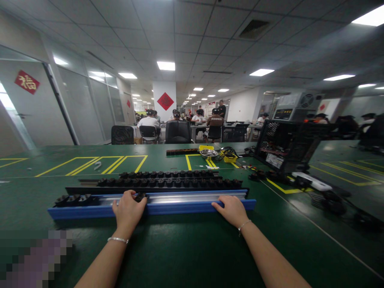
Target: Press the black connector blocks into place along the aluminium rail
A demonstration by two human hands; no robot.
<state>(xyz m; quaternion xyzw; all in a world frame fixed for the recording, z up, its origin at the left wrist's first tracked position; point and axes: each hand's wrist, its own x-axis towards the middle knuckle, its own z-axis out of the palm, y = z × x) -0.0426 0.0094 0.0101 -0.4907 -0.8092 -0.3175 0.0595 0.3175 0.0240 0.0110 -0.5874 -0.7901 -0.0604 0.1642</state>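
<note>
A long blue channel with a bare silvery inside lies across the green table in front of me. Several small black blocks sit in its left end. My left hand is closed around another black block in the channel, left of the middle; fingers hide part of it. Near the right end, my right hand grips the channel, with the thumb at the front wall and the fingers over the back wall. Behind it run dark rails holding rows of black round-topped pieces.
Farther back stand a metal bowl, a yellow container and a brown strip. An open computer case stands at right, with cables and a white bar nearby. Yellow tape marks the green table. People sit beyond.
</note>
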